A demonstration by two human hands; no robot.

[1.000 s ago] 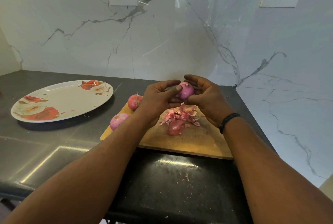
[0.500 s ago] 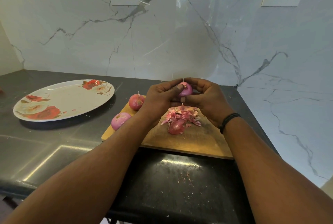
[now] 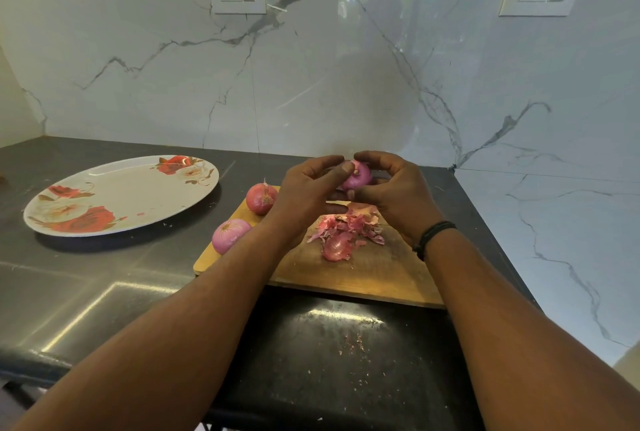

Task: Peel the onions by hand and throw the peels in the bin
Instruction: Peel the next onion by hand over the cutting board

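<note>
The peeling step is going on. Both hands are holding one onion (image 3: 358,176) up above the far part of the board (image 3: 374,271). The left hand (image 3: 304,193) is curling round its left side, thumb on top. The right hand (image 3: 394,188) is cupping its right side, fingers bent over it. Next, I think the fingers need to catch a loose edge of skin and pull. The peels (image 3: 346,228) are lying in a pile just below the hands. Two more onions (image 3: 262,198) are waiting to the left. No bin is showing.
</note>
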